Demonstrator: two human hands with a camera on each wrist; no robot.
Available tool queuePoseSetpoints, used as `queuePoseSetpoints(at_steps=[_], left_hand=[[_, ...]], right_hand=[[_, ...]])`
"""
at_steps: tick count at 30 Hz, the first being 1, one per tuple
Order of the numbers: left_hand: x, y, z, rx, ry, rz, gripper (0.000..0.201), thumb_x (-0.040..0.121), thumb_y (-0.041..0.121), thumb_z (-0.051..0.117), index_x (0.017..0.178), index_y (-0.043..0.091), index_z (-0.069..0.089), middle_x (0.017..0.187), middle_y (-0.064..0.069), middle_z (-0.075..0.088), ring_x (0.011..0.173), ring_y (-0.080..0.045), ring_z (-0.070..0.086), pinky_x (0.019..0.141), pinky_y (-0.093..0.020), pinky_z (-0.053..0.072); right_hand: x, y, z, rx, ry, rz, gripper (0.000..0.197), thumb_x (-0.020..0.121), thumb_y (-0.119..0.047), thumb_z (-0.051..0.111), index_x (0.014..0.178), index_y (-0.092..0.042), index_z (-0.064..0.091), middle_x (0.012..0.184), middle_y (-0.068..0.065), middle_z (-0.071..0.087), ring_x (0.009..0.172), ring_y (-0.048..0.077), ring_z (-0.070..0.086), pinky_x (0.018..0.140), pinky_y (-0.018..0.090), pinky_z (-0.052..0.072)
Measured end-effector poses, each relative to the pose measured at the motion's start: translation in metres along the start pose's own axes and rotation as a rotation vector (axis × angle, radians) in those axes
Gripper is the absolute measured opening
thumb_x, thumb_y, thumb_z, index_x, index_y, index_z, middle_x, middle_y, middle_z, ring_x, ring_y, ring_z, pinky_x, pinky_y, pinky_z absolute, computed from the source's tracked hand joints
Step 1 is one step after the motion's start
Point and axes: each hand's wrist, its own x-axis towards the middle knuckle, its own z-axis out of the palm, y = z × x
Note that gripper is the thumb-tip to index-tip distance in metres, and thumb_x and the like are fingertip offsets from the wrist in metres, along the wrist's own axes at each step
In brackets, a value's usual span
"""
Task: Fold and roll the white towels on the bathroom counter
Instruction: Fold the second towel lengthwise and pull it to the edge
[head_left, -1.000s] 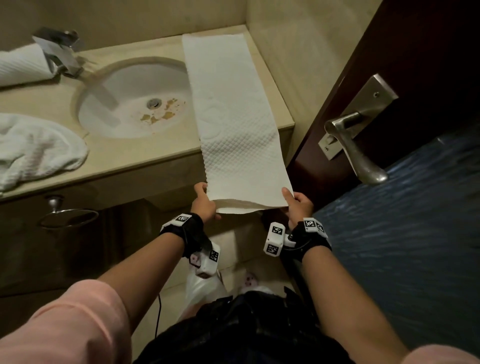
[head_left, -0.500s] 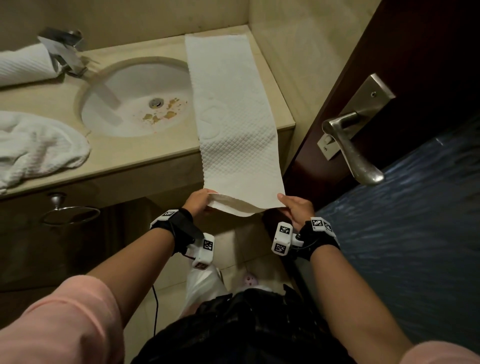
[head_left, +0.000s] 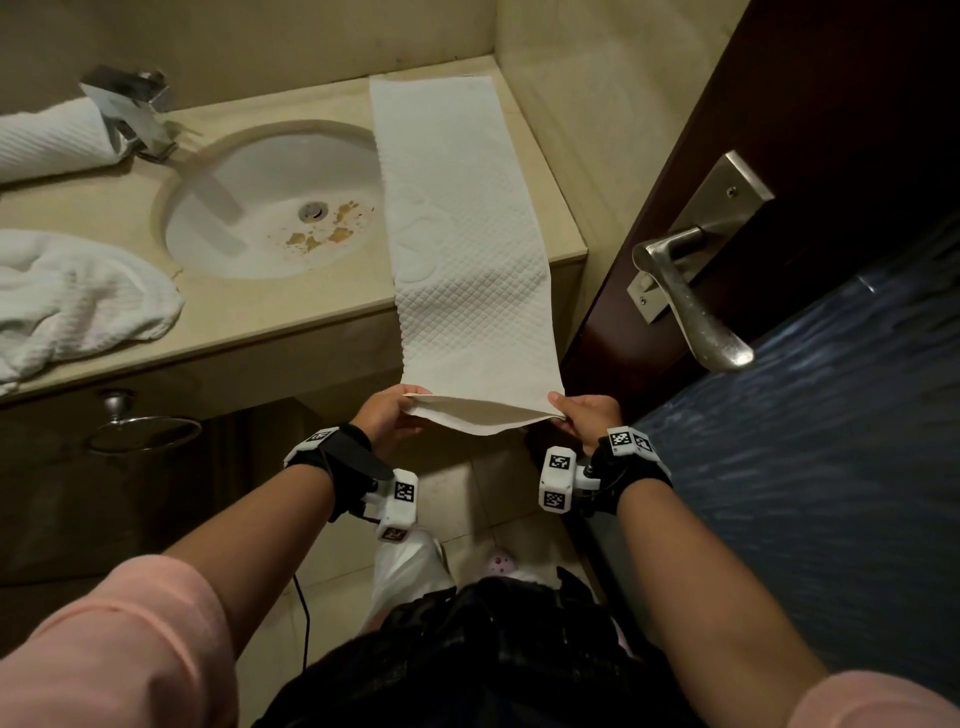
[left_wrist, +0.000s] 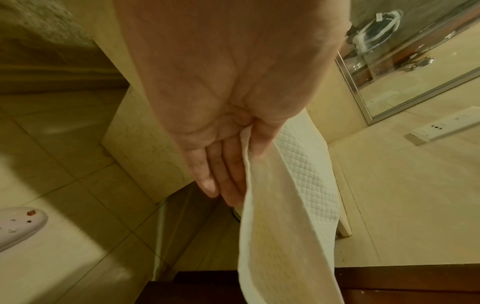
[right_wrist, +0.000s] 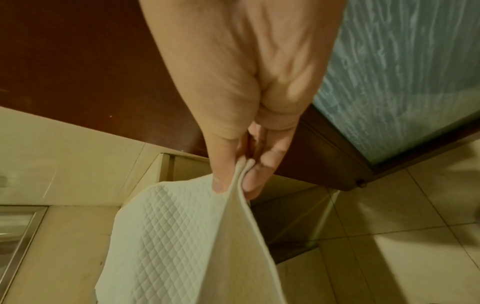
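Holding the near end of a long, narrow white towel (head_left: 467, 249) with a quilted diamond weave, we pinch one corner in each of our hands: the left hand (head_left: 387, 418) keeps the edge between thumb and straight fingers (left_wrist: 223, 174), the right hand (head_left: 587, 418) clamps two layers between thumb and fingertips (right_wrist: 250, 179). The folded strip lies flat along the right side of the beige stone surface (head_left: 270, 322), overlapping the rim of the oval sink (head_left: 249, 208), and hangs over the front edge to our grip. A crumpled towel (head_left: 78, 301) and a rolled towel (head_left: 52, 143) rest at left, near the chrome faucet (head_left: 132, 111).
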Motion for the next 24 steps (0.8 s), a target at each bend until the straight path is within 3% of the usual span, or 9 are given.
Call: queuePoseSetpoints(at_steps=[3, 5, 8, 12, 14, 16, 17, 21, 24], left_hand=[[0.001, 0.000, -0.002, 0.008, -0.015, -0.032, 0.034, 0.090, -0.005, 0.032, 0.089, 0.008, 0.064, 0.092, -0.011, 0.057, 0.080, -0.019, 0.056, 0.068, -0.027, 0.050], [0.002, 0.001, -0.001, -0.038, -0.008, -0.054, 0.032, 0.091, -0.001, 0.034, 0.089, 0.006, 0.065, 0.093, -0.012, 0.057, 0.082, -0.021, 0.056, 0.062, -0.025, 0.055], [0.004, 0.001, 0.000, -0.119, 0.032, -0.085, 0.025, 0.091, 0.004, 0.037, 0.091, 0.002, 0.063, 0.097, -0.012, 0.059, 0.089, -0.023, 0.056, 0.069, -0.028, 0.052], [0.010, -0.006, 0.002, 0.003, 0.114, -0.101, 0.005, 0.088, -0.001, 0.060, 0.089, 0.000, 0.064, 0.108, -0.014, 0.061, 0.090, -0.022, 0.061, 0.066, -0.025, 0.054], [0.015, -0.010, 0.002, 0.080, 0.105, -0.114, 0.024, 0.087, -0.011, 0.056, 0.110, -0.007, 0.061, 0.122, -0.019, 0.057, 0.107, -0.032, 0.059, 0.083, -0.029, 0.054], [0.019, -0.011, 0.002, 0.102, 0.108, -0.126, 0.042, 0.087, -0.017, 0.051, 0.127, -0.004, 0.051, 0.131, -0.022, 0.050, 0.121, -0.038, 0.052, 0.082, -0.033, 0.054], [0.021, -0.012, 0.001, 0.103, 0.113, -0.130, 0.046, 0.087, -0.018, 0.050, 0.130, -0.001, 0.048, 0.133, -0.023, 0.047, 0.122, -0.039, 0.050, 0.078, -0.036, 0.056], [0.032, -0.012, -0.003, 0.116, 0.086, -0.184, 0.053, 0.089, -0.020, 0.042, 0.134, 0.008, 0.046, 0.139, -0.018, 0.040, 0.126, -0.039, 0.044, 0.094, -0.044, 0.049], [0.042, -0.014, -0.007, 0.192, 0.076, -0.208, 0.049, 0.092, -0.018, 0.039, 0.133, 0.006, 0.050, 0.139, -0.018, 0.043, 0.127, -0.036, 0.045, 0.095, -0.040, 0.048]], right_hand=[[0.002, 0.002, 0.000, -0.040, 0.014, 0.017, 0.012, 0.086, -0.008, 0.069, 0.083, 0.003, 0.064, 0.093, 0.020, 0.067, 0.070, 0.019, 0.065, 0.060, 0.019, 0.056], [0.003, 0.002, 0.000, -0.039, 0.030, 0.028, 0.012, 0.085, -0.006, 0.069, 0.085, 0.003, 0.061, 0.095, 0.021, 0.065, 0.072, 0.021, 0.064, 0.065, 0.023, 0.058], [0.001, 0.000, 0.002, -0.015, 0.029, 0.051, 0.014, 0.085, -0.004, 0.069, 0.086, -0.001, 0.056, 0.096, 0.018, 0.061, 0.077, 0.021, 0.063, 0.065, 0.023, 0.057], [0.001, 0.001, 0.005, -0.001, 0.029, 0.104, 0.029, 0.086, 0.000, 0.066, 0.112, 0.001, 0.055, 0.106, 0.016, 0.059, 0.091, 0.026, 0.062, 0.066, 0.024, 0.055], [0.002, 0.002, 0.008, -0.039, 0.010, 0.131, 0.030, 0.088, 0.000, 0.063, 0.117, 0.005, 0.057, 0.108, 0.016, 0.062, 0.086, 0.023, 0.063, 0.061, 0.020, 0.056], [0.004, 0.002, 0.010, -0.079, 0.003, 0.158, 0.024, 0.091, 0.000, 0.060, 0.114, 0.007, 0.060, 0.102, 0.016, 0.062, 0.074, 0.018, 0.061, 0.050, 0.015, 0.053], [0.005, 0.001, 0.012, -0.100, 0.003, 0.172, 0.023, 0.091, 0.001, 0.058, 0.113, 0.008, 0.060, 0.101, 0.016, 0.061, 0.070, 0.016, 0.058, 0.045, 0.013, 0.051], [0.010, -0.001, 0.017, -0.185, -0.016, 0.212, 0.019, 0.094, 0.001, 0.052, 0.110, 0.007, 0.060, 0.100, 0.016, 0.059, 0.058, 0.012, 0.048, 0.035, 0.013, 0.040], [0.014, 0.000, 0.023, -0.248, -0.016, 0.202, 0.013, 0.094, 0.002, 0.050, 0.086, -0.001, 0.060, 0.097, 0.016, 0.059, 0.054, 0.012, 0.047, 0.035, 0.012, 0.038]])
